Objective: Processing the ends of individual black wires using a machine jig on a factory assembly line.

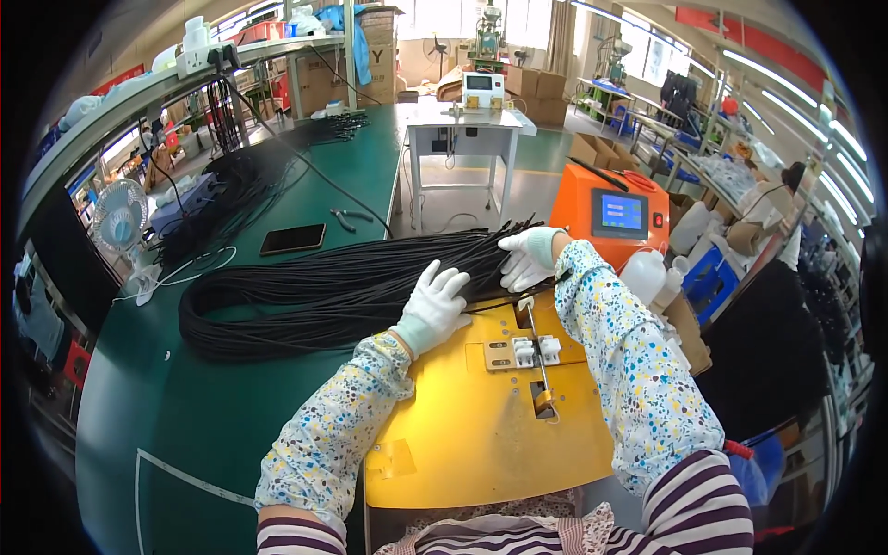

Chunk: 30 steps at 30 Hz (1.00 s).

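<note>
A long bundle of black cables (305, 287) lies looped on the green table, its loose ends reaching the yellow work plate (462, 435). My left hand (433, 310), in a white glove, rests at the near side of the bundle with its fingers stretched out and apart. Close to the cable ends, my right hand (530, 259), also gloved, has its fingers curled about some of the strands; its fingertips are partly hidden. Below it on the plate sits a small fixture with white blocks (524, 352) and a metal rod (542, 367) across it.
An orange machine (578, 205) with a screen stands beyond my right hand, white plastic bottles (645, 275) beside it. A phone (293, 240) and pliers (352, 219) lie behind the bundle. A small fan (121, 215) and more black cables (222, 199) are at the left.
</note>
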Tool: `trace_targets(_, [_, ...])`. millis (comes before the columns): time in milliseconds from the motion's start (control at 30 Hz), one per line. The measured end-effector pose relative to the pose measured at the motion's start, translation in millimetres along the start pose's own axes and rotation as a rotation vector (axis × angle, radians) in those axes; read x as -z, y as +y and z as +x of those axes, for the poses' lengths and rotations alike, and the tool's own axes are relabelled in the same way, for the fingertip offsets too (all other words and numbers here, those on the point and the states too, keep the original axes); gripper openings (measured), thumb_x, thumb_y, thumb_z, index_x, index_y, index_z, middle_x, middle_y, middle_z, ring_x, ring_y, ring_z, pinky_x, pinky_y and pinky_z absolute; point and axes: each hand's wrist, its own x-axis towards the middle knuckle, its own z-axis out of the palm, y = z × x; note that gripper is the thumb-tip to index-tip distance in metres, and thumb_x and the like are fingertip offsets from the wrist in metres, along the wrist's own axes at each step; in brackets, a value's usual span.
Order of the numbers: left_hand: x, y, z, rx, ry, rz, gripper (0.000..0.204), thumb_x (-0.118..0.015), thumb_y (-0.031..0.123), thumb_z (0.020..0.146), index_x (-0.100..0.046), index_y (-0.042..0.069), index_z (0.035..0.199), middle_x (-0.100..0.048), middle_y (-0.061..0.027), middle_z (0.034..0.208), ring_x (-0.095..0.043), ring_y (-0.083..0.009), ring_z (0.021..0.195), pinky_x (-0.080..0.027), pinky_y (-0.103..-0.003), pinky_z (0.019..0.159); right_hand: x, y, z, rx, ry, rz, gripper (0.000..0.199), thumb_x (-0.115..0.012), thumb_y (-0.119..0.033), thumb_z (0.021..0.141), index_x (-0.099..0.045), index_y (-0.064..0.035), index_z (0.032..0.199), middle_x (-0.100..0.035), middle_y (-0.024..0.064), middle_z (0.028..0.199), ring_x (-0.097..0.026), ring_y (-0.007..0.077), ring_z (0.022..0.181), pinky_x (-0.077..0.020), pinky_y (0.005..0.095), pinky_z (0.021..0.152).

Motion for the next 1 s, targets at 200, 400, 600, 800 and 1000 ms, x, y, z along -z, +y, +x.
trace_targets(200, [-13,1,-2,0.05,-0.092,0.099,0.015,-0.071,0.024,0.066,-0.067,0.012,0.074,-0.057,-0.0105,0.112,-0.048,-0.0281,0.117,-0.029,-0.056,0.109,30,23,71,0.112,-0.302,0.206,0.043,-0.066,-0.035,0.086,-0.06,-0.005,0.116,-0.064,0.0149,0.115,-0.059,0.0323,0.102,-0.0459,0.0473,0.091])
trace_targets(400, [23,-25,-15,0.444,0.384,0.068,0.019,-0.072,0.022,0.067,-0.065,0.008,0.078,-0.057,-0.0117,0.111,-0.05,-0.0303,0.114,-0.032,-0.052,0.106,11,18,7,0.175,-0.186,0.104,0.051,-0.061,-0.036,0.093,-0.056,0.011,0.112,-0.059,0.0365,0.109,-0.059,0.0475,0.105,-0.049,0.0535,0.089])
trace_targets(600, [35,-24,-28,0.537,0.14,0.179,0.026,-0.071,0.025,0.073,-0.062,0.01,0.092,-0.057,-0.0116,0.112,-0.052,-0.0308,0.11,-0.035,-0.051,0.103,3,20,-7,0.293,-0.075,0.008,0.038,-0.06,-0.03,0.093,-0.063,0.0072,0.097,-0.067,0.0287,0.091,-0.067,0.0381,0.081,-0.0553,0.0422,0.064])
trace_targets(800, [48,-4,-5,0.543,-0.194,0.176,0.038,-0.065,0.037,0.082,-0.057,0.016,0.113,-0.06,-0.0098,0.105,-0.055,-0.0291,0.102,-0.042,-0.046,0.086,-4,20,-15,1.093,0.604,-0.271,0.028,-0.062,-0.026,0.089,-0.068,0.0008,0.093,-0.068,0.0103,0.082,-0.064,0.0138,0.075,-0.0506,0.0305,0.066])
trace_targets(1000, [18,-28,-21,0.441,0.035,0.208,0.034,-0.065,0.029,0.083,-0.063,0.011,0.112,-0.063,-0.0052,0.092,-0.061,-0.0229,0.086,-0.047,-0.039,0.073,-65,26,-18,1.191,0.64,-1.655,0.097,-0.081,-0.036,0.063,-0.035,-0.0091,0.144,-0.05,0.0224,0.132,-0.045,0.0329,0.127,-0.0327,0.0429,0.108])
